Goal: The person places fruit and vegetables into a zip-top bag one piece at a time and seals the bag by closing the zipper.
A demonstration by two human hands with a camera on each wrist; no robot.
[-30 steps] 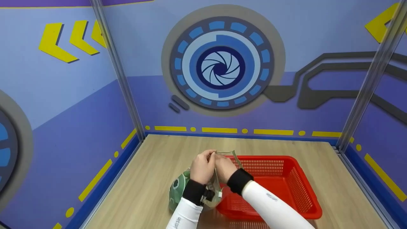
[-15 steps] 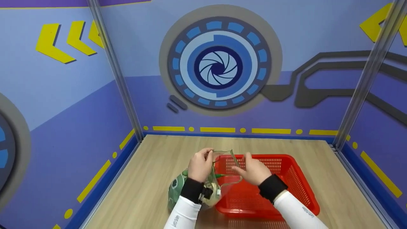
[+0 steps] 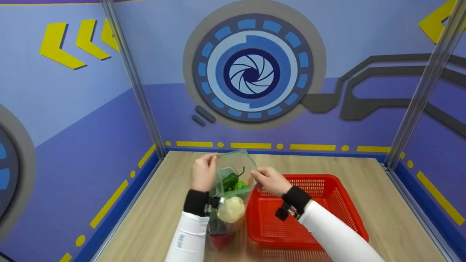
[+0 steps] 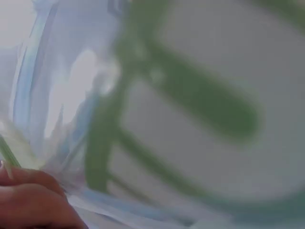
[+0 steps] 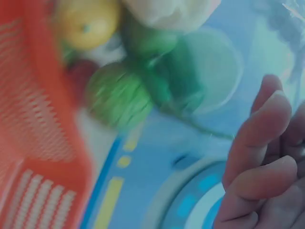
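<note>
A clear plastic bag (image 3: pixel 236 158) with a green edge is held up between both hands, its mouth spread. My left hand (image 3: pixel 204 173) pinches the bag's upper left edge. At the right edge, my right hand (image 3: pixel 273 181) pinches it between thumb and fingers. Inside show a green pepper (image 3: pixel 229 181) with a long stem, a pale cauliflower-like piece (image 3: pixel 231 210) and something red (image 3: pixel 221 240) at the bottom. In the right wrist view, an orange fruit (image 5: pixel 88 24) and a round textured green vegetable (image 5: pixel 119 98) appear too. Green print on the bag (image 4: pixel 205 105) fills the left wrist view.
A red perforated basket (image 3: pixel 291 218) stands right beside the bag, under the right forearm. The wooden tabletop (image 3: pixel 156 203) carries both. Blue and purple printed walls (image 3: pixel 174 112) enclose it at the back and sides.
My right hand, fingers spread over the basket half a second ago, has come to the bag's right edge and gripped it. My left hand moved left; the bag's mouth widened, exposing the vegetables.
</note>
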